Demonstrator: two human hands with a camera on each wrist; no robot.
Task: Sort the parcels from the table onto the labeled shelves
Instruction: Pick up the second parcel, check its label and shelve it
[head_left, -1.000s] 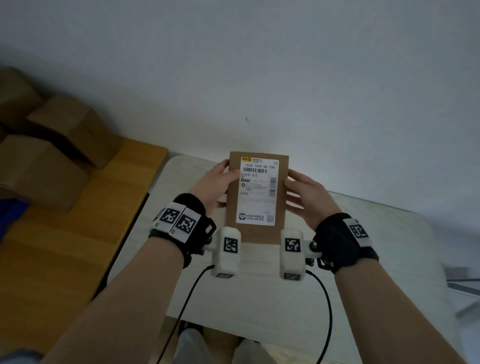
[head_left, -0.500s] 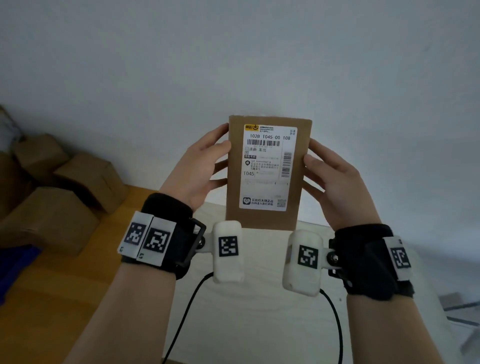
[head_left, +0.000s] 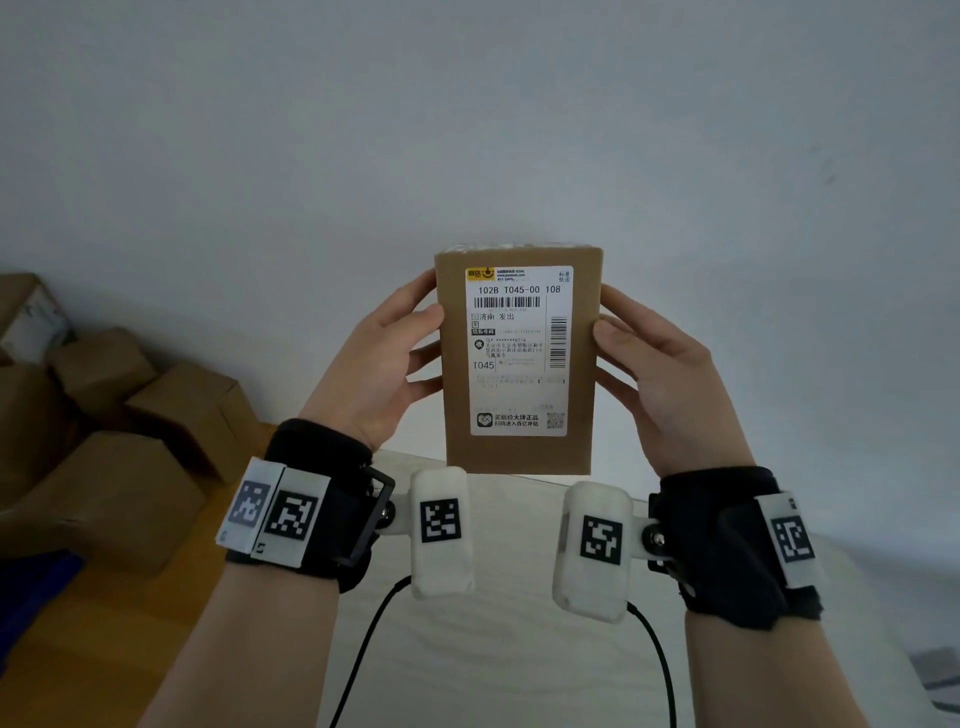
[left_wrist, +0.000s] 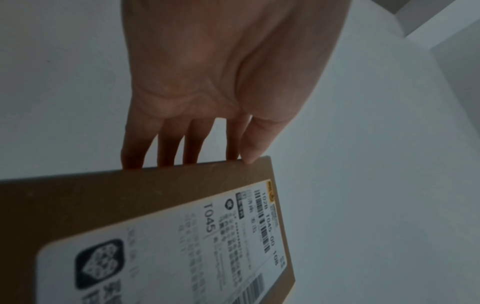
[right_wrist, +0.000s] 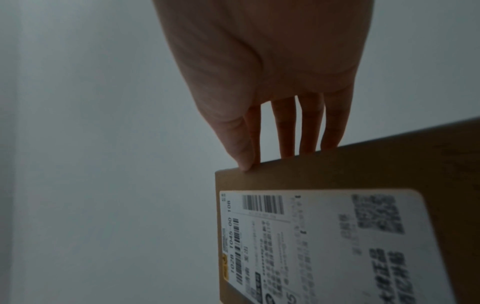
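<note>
A brown cardboard parcel with a white shipping label reading "102B T045-00 108" is held upright in the air before a pale wall. My left hand grips its left edge, thumb on the front and fingers behind. My right hand grips the right edge the same way. In the left wrist view the parcel fills the lower half, and the left hand's fingers disappear behind its edge. In the right wrist view the right hand's fingers likewise wrap behind the parcel.
A light wooden table lies below the hands. To its left is an orange-brown wooden surface, with several brown cardboard boxes piled at its far end. Something blue shows at the left edge.
Both hands have lifted the parcel off the table and raised it upright toward my face; it now looks larger and its label faces me.
</note>
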